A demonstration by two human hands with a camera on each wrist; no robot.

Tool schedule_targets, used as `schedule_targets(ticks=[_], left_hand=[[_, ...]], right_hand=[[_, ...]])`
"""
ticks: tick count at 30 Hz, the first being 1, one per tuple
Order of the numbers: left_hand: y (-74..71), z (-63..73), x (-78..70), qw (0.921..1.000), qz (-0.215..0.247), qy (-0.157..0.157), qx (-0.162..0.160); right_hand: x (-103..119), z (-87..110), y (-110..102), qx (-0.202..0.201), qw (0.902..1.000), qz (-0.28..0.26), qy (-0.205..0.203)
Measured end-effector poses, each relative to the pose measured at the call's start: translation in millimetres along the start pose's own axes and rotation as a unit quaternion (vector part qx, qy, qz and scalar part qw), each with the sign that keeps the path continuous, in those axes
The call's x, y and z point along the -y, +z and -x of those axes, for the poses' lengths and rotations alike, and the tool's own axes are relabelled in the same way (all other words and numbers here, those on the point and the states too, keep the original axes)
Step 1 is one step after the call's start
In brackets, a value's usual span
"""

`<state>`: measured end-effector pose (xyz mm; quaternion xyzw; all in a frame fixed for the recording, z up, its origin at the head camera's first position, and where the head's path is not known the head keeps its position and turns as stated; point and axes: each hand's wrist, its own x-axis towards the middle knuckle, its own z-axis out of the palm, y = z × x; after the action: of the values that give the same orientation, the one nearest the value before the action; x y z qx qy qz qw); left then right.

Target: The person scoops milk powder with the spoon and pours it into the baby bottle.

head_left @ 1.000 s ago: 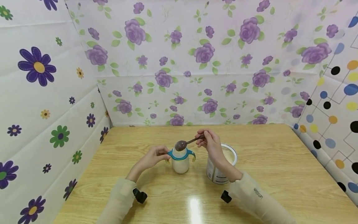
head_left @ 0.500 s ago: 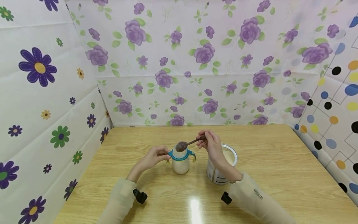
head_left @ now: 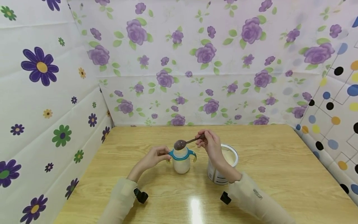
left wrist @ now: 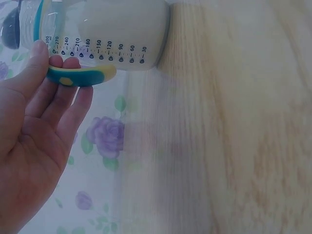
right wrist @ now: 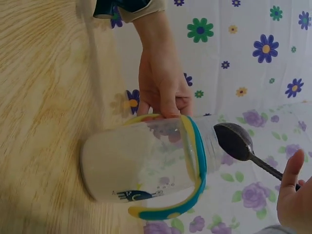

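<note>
A clear baby bottle (head_left: 181,166) with a blue-and-yellow two-handled collar stands upright on the table, partly filled with something whitish. My left hand (head_left: 153,157) pinches one of its handles (left wrist: 80,76), thumb near the collar and fingertips behind the handle. Over the bottle's open mouth, a dark brown spoon (right wrist: 236,141) is held with its bowl turned over, rounded back upward. My right hand (head_left: 211,145) grips the spoon by the end of its handle. Under the right forearm, partly hidden, stands an open can (head_left: 215,174) of pale powder.
The wooden table (head_left: 134,137) runs back to a flowered cloth wall (head_left: 193,90). Patterned cloth also hangs at the left and right sides. A small black wrist camera (head_left: 140,196) sits at the left cuff, another at the right.
The spoon's bowl shifts slightly up and left over the bottle mouth. Both hands keep their hold, and the bottle and can stay where they stand.
</note>
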<state>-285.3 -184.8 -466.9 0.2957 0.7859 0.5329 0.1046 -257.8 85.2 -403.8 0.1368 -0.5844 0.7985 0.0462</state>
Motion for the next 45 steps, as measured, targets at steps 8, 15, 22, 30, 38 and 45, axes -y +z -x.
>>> schedule_targets(ticks=[8, 15, 22, 30, 38, 45], left_hand=[[1.4, -0.8, 1.2, 1.0000, 0.002, 0.002, 0.002], [0.6, -2.1, 1.3, 1.0000, 0.002, -0.003, 0.001], [-1.4, -3.7, -2.0, 0.9999, 0.005, 0.007, 0.005], [-0.5, -2.8, -3.1, 1.0000, 0.003, -0.001, 0.005], [1.4, -1.7, -1.2, 0.9999, 0.006, 0.010, 0.006], [0.9, -2.0, -1.0, 0.9997, 0.010, 0.018, 0.009]], right_hand=[[0.1, 2.1, -1.5, -0.030, 0.9988, 0.030, 0.026], [7.9, 1.3, -10.0, -0.031, 0.9993, -0.018, 0.009], [16.6, -3.0, -22.0, -0.056, 0.9956, -0.074, 0.016], [26.1, -2.3, -39.6, -0.088, 0.9915, -0.094, 0.018], [36.4, 0.5, -63.5, -0.137, 0.9884, -0.048, -0.045], [37.9, 4.7, -81.6, -0.149, 0.9829, 0.031, -0.103]])
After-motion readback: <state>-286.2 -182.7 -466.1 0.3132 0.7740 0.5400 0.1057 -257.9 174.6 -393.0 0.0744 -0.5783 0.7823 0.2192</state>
